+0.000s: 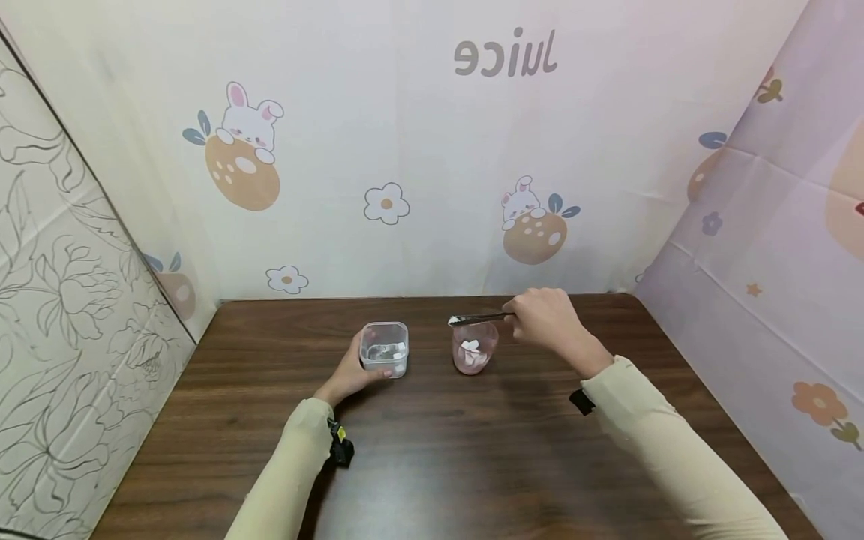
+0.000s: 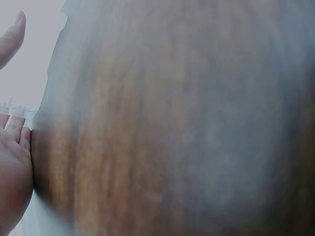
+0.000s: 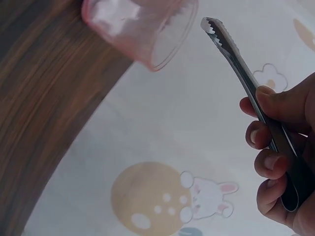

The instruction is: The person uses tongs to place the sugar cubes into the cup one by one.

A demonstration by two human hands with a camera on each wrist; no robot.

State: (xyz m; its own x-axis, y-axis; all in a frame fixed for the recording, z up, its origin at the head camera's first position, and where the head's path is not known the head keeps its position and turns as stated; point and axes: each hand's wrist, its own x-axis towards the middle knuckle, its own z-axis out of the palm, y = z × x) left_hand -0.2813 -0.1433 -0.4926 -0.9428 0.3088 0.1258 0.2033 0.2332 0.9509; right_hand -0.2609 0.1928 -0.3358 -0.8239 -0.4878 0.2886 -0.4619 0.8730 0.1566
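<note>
My left hand (image 1: 349, 373) grips a clear square plastic container (image 1: 403, 364) by its left side, thumb across the front. A few white pieces (image 1: 400, 349) lie inside it. In the left wrist view only part of that hand (image 2: 14, 172) shows at the left edge. My right hand (image 1: 545, 319) holds metal tongs (image 1: 482, 318), fingers wrapped round the handles in the right wrist view. A small white piece (image 3: 207, 25) sits between the toothed tips. The tongs are above a pink see-through cup (image 1: 463, 359), which has several white pieces (image 1: 472, 350) in it.
Both vessels stand toward the back of a dark wood table (image 1: 432, 457). A printed cloth wall (image 1: 432, 247) rises right behind the table's back edge, with more patterned cloth (image 1: 756, 247) on the right and a flower-drawn panel (image 1: 74, 360) on the left.
</note>
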